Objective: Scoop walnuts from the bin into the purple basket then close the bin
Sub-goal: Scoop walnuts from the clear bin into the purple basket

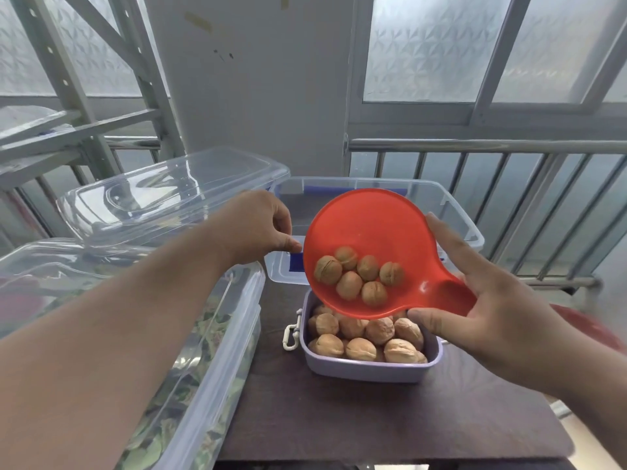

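My right hand [502, 320] grips the handle of a red scoop [369, 225] that holds several walnuts [359, 276]. The scoop hovers tilted above the purple basket [369, 371], which is nearly full of walnuts [366, 337]. Behind it stands the clear walnut bin [451, 212], open, its inside mostly hidden by the scoop. My left hand [258, 225] reaches to the bin's near left rim, with fingertips pinched on the rim by a blue latch [295, 262].
A clear lid [169, 195] rests on a clear bin of green leaves [190, 368] at the left. The basket sits on a dark table [373, 422]. A metal railing [509, 184] and windows stand behind. A white clip [291, 334] hangs on the basket's left side.
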Demonstrator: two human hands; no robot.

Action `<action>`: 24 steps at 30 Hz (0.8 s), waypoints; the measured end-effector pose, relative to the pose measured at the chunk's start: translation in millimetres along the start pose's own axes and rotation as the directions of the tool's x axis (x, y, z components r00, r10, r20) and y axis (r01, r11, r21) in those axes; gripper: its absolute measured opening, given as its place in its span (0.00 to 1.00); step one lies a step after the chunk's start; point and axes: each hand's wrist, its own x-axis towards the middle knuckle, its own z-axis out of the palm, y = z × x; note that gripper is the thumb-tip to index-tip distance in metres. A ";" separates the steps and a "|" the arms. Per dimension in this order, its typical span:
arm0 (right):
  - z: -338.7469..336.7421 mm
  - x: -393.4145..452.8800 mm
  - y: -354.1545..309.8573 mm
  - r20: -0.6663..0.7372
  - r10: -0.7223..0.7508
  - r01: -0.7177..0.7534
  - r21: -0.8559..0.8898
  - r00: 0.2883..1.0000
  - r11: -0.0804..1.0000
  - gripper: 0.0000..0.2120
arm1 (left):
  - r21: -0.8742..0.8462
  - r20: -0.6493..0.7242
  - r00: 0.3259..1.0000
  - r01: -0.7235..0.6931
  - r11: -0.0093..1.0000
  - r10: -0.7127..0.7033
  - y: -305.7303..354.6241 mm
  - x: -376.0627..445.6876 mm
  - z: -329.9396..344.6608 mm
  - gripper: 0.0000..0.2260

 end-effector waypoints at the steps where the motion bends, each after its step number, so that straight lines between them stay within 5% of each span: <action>1: 1.3 1.1 0.1 -0.008 -0.006 0.006 -0.021 1.000 1.000 0.54 | 0.004 -0.013 1.000 0.000 1.000 0.000 -0.1 0.3 0.7 0.13; 12: 11.5 16.3 10.2 -0.061 -0.070 0.069 -0.024 0.996 0.997 0.54 | 0.020 -0.082 0.997 0.004 1.000 -0.002 -0.8 6.5 7.4 0.14; 24: 15.8 12.8 20.0 -0.033 -0.160 0.147 -0.249 0.987 0.957 0.55 | 0.000 -0.067 0.998 0.007 1.000 -0.007 -3.5 7.0 5.1 0.14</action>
